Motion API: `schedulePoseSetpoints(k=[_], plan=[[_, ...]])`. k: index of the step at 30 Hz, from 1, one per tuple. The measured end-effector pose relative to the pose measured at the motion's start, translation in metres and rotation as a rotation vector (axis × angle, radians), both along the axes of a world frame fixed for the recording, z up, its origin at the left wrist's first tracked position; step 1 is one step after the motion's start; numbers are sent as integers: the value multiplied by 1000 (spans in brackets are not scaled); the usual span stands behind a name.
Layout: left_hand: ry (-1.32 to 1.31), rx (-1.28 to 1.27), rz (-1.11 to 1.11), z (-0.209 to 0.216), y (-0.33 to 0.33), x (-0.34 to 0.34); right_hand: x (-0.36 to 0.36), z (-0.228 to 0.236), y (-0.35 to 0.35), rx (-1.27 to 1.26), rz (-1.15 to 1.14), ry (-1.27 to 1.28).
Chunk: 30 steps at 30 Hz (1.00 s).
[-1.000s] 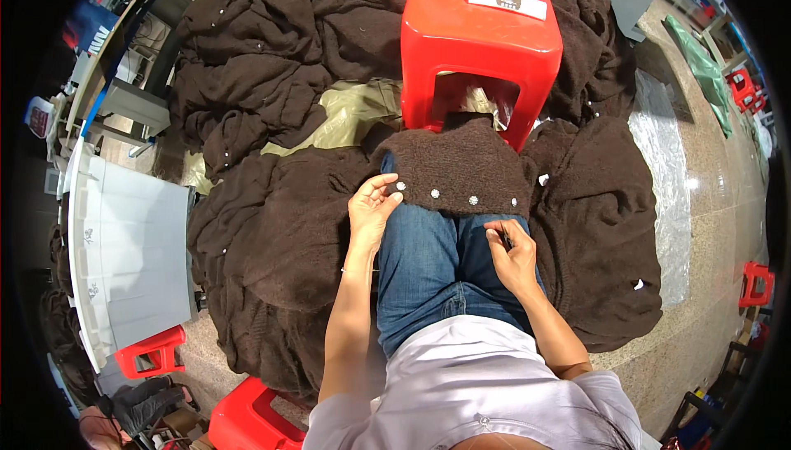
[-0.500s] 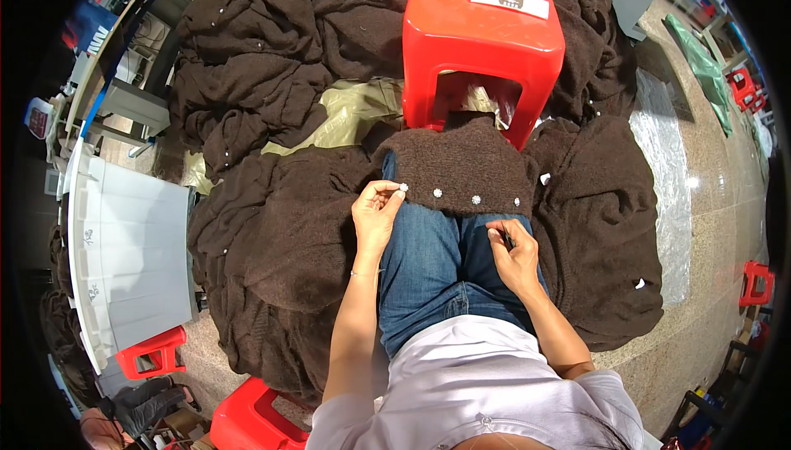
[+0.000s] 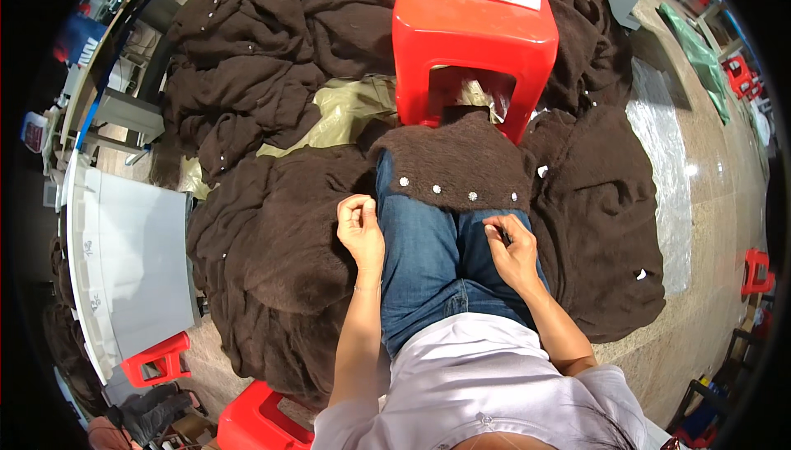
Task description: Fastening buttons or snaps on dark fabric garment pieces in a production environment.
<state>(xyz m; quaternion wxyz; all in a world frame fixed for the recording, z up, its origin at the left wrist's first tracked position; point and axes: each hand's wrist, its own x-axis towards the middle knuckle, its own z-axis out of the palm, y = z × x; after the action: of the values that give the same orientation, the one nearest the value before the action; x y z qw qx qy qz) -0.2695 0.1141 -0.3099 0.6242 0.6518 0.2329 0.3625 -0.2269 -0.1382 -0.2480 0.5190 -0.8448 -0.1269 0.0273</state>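
Observation:
A piece of dark brown knitwear [image 3: 461,157] lies across my jeans-covered thighs, with a row of several pale, flower-shaped buttons [image 3: 437,189] along its near edge. My left hand [image 3: 360,232] is just left of my thigh, over the brown pile, apart from the buttons. Its fingers are curled closed, and anything inside them is hidden. Above my right thigh, near the knit's edge, my right hand [image 3: 514,250] has its fingers bent together. Something small and dark shows among them, too little visible to name.
A red plastic stool [image 3: 474,17] stands just beyond my knees. Heaps of brown knitwear [image 3: 272,227] surround me, with yellowish plastic sheeting [image 3: 354,108] between them. A white bin [image 3: 136,252] is at left; another red stool [image 3: 264,417] is at lower left. Clear plastic [image 3: 659,170] lies on the right.
My left hand has let go of the leftmost button and moved left and down, its fingers curling. The right hand stays nearly in place. The view has shifted slightly.

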Motion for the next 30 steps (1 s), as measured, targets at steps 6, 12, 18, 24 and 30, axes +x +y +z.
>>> schedulePoseSetpoints(k=[6,12,18,24,30], plan=[[60,174,96,10,-22,1,-2,0,1,6,0,42],[89,787,10,39,-52,5,-1,-2,-3,-7,-2,36],[245,921,-25,50,-69,7,-1,-1,-3,33,-14,42],[339,990,9,51,-79,16,0,-2,-5,46,-2,10],[384,939,0,42,-75,24,0,7,1,59,45,204]])
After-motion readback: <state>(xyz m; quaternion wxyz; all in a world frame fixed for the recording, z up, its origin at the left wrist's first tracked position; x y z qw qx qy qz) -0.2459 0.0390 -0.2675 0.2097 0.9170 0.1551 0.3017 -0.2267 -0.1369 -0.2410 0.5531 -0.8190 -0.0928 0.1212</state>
